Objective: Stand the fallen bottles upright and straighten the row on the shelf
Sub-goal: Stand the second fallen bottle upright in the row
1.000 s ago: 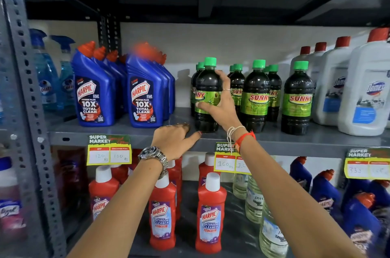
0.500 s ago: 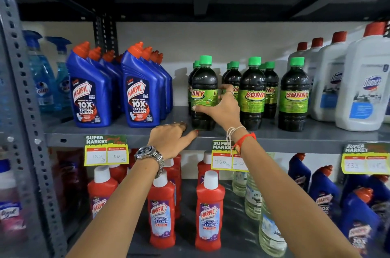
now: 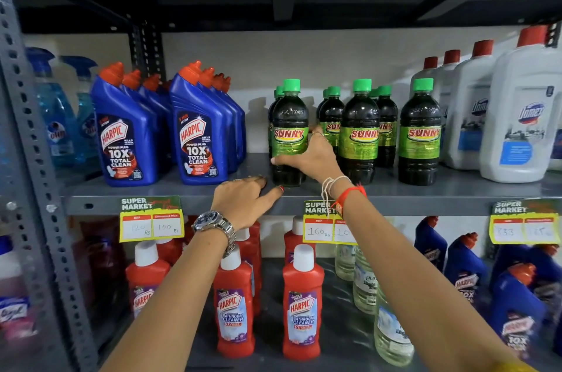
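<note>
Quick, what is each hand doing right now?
Left hand: holding nothing, fingers loosely curled, resting at the shelf edge.
Right hand: closed around the leftmost front Sunny bottle.

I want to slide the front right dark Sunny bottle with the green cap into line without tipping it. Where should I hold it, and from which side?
Grip the dark green-capped Sunny bottle at front right around its labelled middle, probably from the front right. It stands upright and round, the waist is its widest even part, and that side looks open, while a neighbouring dark Sunny bottle crowds its left.
</note>
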